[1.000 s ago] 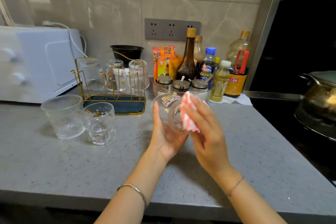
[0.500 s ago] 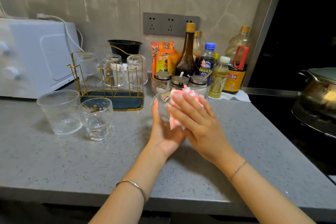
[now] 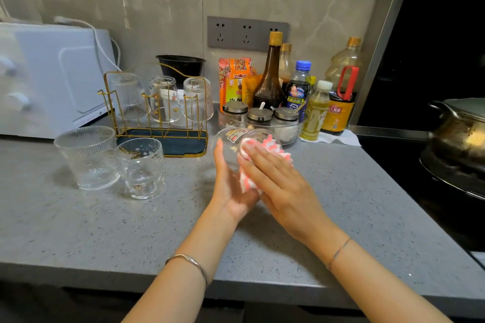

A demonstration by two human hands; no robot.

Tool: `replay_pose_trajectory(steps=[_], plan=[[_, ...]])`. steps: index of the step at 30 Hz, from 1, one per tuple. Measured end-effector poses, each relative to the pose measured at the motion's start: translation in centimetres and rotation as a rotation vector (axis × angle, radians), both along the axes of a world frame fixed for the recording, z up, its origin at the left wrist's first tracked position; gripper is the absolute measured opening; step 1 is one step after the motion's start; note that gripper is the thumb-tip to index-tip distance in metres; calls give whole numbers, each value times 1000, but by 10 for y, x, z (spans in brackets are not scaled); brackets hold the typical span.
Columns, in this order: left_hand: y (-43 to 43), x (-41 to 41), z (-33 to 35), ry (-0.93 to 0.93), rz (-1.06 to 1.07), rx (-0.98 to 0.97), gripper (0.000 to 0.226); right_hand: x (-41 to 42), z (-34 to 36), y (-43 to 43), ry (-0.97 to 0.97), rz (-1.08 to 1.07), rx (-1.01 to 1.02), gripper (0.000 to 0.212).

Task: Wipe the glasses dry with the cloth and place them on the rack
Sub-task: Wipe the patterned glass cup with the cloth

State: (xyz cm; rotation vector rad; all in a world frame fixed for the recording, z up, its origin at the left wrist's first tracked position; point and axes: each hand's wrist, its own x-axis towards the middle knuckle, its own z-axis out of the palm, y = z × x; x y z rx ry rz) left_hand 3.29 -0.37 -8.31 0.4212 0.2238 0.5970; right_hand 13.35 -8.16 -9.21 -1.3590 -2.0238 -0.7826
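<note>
On the grey counter (image 3: 105, 231), the gold rack (image 3: 178, 143) holds three upturned glasses (image 3: 164, 99); two more glasses (image 3: 86, 157) stand upright beside it. Just right of the rack, the left hand (image 3: 231, 191) cups a tilted glass (image 3: 231, 139), and the right hand (image 3: 283, 191) presses the pink-and-white cloth (image 3: 273, 147) against it with flat, straight fingers.

Rack back row: filled by three upturned glasses (image 3: 164, 99).
Rack front: the rack (image 3: 178, 142) has its tray strip uncovered, open to the countertop (image 3: 105, 231) side.
Left approach: ribbed glass (image 3: 86, 157) and dotted glass (image 3: 140, 168) stand touching, just before the left corner.
Right approach: condiment jars (image 3: 259, 115) just beside the rack.
</note>
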Motion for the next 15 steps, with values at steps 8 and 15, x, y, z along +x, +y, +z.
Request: replay_pose_trajectory(steps=[8,15], plan=[[2,1,1,-8,64,-2,84,2,-5,-4,144,-127,56,51],[1,3,-1,11,38,68,82,-1,0,-4,91,-54,26,48]])
